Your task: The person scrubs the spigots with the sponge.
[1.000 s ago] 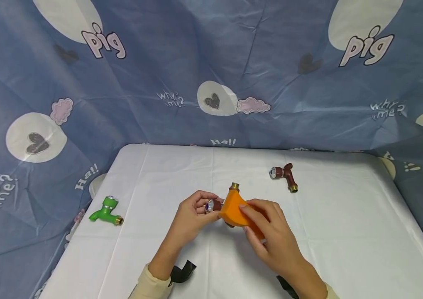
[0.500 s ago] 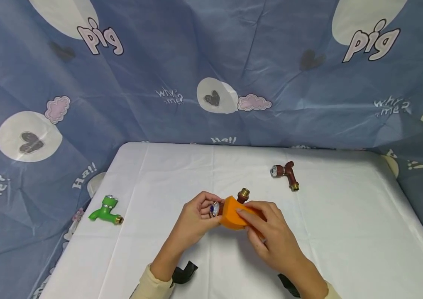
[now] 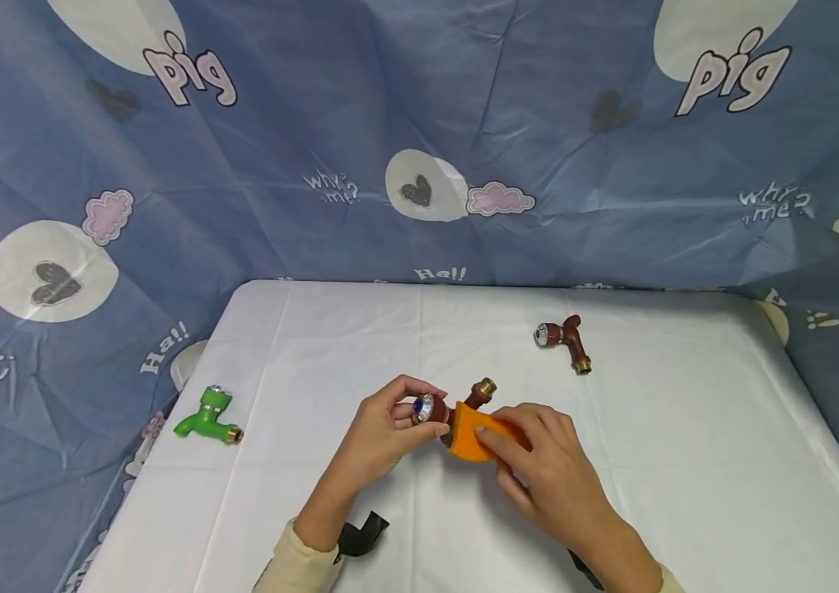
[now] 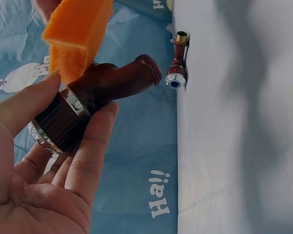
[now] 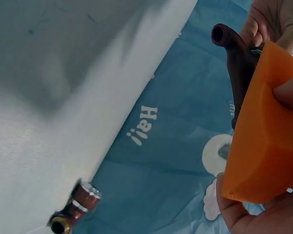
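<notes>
My left hand [image 3: 382, 432] grips a brown faucet [image 4: 112, 84] by its ribbed knob with the chrome end. The brass threaded end [image 3: 487, 387] of this faucet points up and away in the head view. An orange sponge [image 3: 473, 436] is pinched between the thumb and fingers of my right hand [image 3: 548, 457]. Its face lies against the faucet's body, hiding part of it. In the right wrist view the sponge [image 5: 268, 141] covers much of the faucet [image 5: 240, 73], leaving the open spout in sight.
A second brown faucet [image 3: 570, 344] lies toward the back right of the white-covered table [image 3: 701, 428]. At the left lies a green faucet [image 3: 209, 416]. A blue printed cloth [image 3: 300, 123] hangs behind the table.
The held faucet has turned so its brass end leans right instead of straight away. The sponge has slid right and down along it, uncovering more of the knob side.
</notes>
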`<state>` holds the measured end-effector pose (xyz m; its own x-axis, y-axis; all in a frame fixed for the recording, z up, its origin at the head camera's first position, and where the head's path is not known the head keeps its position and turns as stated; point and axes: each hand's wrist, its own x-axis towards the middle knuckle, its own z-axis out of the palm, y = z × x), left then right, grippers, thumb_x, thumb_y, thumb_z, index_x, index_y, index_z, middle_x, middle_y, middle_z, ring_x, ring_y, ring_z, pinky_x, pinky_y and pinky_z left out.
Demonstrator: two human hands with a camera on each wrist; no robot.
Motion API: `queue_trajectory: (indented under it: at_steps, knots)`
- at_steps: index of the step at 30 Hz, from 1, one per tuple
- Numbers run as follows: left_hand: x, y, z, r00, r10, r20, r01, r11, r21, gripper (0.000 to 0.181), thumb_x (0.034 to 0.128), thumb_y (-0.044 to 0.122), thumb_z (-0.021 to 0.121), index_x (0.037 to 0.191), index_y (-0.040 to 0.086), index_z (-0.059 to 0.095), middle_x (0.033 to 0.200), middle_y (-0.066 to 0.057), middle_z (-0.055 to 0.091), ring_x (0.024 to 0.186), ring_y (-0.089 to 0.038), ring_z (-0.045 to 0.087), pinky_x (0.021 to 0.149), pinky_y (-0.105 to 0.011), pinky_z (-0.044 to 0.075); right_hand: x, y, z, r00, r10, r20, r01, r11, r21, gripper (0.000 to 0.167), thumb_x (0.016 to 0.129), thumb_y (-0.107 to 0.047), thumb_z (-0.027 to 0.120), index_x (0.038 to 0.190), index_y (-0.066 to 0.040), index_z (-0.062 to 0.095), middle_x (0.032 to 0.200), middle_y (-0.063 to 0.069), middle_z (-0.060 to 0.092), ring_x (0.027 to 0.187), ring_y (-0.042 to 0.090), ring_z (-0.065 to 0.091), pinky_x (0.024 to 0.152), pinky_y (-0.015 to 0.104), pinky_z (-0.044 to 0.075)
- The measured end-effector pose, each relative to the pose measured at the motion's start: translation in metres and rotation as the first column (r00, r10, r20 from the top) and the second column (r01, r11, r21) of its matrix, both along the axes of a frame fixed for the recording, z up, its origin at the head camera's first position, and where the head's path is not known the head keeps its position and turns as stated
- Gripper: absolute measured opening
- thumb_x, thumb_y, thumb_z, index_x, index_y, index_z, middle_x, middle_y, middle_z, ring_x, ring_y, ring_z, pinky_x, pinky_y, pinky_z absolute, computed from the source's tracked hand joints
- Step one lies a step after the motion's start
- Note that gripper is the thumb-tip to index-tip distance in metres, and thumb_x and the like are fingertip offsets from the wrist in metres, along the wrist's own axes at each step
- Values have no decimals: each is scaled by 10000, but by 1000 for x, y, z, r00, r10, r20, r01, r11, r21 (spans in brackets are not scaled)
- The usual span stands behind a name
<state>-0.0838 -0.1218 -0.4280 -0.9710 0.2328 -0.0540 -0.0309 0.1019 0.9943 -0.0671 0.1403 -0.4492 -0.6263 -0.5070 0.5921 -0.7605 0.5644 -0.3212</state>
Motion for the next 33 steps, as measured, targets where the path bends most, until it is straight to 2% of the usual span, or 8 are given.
queue_trajectory:
  at_steps: [8,12,16,21,25,28,33]
  knots:
    - [0,-2,2,999,26,-33,-29,995,-92,418,875,85,864,1245,185,697,1145,-62,756,971,-203,751,782,-276,612,4,11,-5,998,-50,48,50,999,7,334,868,-165,625,1160,-130,782,1244,82,635,1150,326,542,917,481,409]
    - [-2,-4,3,999,38,-36,-41,996,-77,461,877,56,856,1279,171,663,1233,-57,731,1056,-205,740,832,-297,611,5,23,-7,994,-88,66,88,996,-6,375,863,-178,593,1199,-124,750,1256,91,611,1142,317,523,915,460,391]
    - [-1,-4,4,998,49,-29,-51,997,-63,474,878,34,848,1288,152,643,1288,-57,704,1110,-206,725,858,-306,608,2,29,-2,997,-73,37,76,992,-97,401,854,-177,585,1218,-112,740,1263,100,615,1130,314,523,981,390,370]
    - [1,-4,3,999,24,-35,-26,999,-43,442,886,1,829,1267,146,659,1296,-81,709,1132,-220,717,862,-319,609,-2,22,13,1000,-19,-14,15,978,-208,398,874,-168,575,1228,-99,741,1266,116,631,1124,319,532,1044,264,357]
    - [2,-1,2,996,6,-91,-14,996,-83,447,886,1,828,1266,181,677,1272,-68,717,1113,-207,724,861,-310,608,-4,7,23,999,28,-22,-32,980,-195,379,906,-183,583,1245,-108,737,1282,108,627,1145,314,533,1027,346,377]
    - [3,1,1,990,-20,-141,5,994,-108,457,892,-29,810,1290,151,674,1281,-92,691,1126,-232,719,873,-310,604,-6,-4,26,998,54,-17,-56,987,-154,368,895,-170,611,1238,-120,734,1286,95,623,1157,304,534,965,425,399]
    - [3,2,1,983,-43,-177,25,995,-100,471,886,-97,782,1305,77,655,1320,-141,608,1157,-273,702,896,-314,593,-10,-16,27,999,41,-12,-42,995,-94,344,868,-146,614,1186,-129,746,1256,72,627,1145,290,538,869,437,413]
